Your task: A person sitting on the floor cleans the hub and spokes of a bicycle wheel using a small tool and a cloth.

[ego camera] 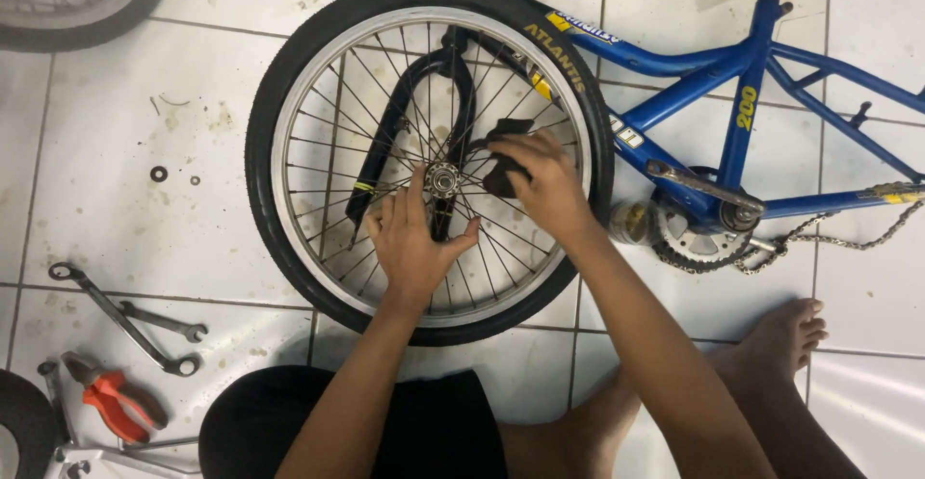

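White floor tiles (116, 219) carry a blue bicycle frame (761, 84) and its front wheel (318, 74), lying flat. Left hand (412, 243) rests open on the spokes beside the hub (442, 180). Right hand (544, 185) is closed around a black cloth (509, 132). Judged step: wiping near the hub; next, steady pressure without snagging spokes.

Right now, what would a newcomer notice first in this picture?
First the wheel, lying flat on the tiled floor at centre, with both hands at its hub: the left hand lies on the spokes, the right hand holds a dark cloth. Next, the blue frame at upper right, and wrenches and orange pliers at lower left.
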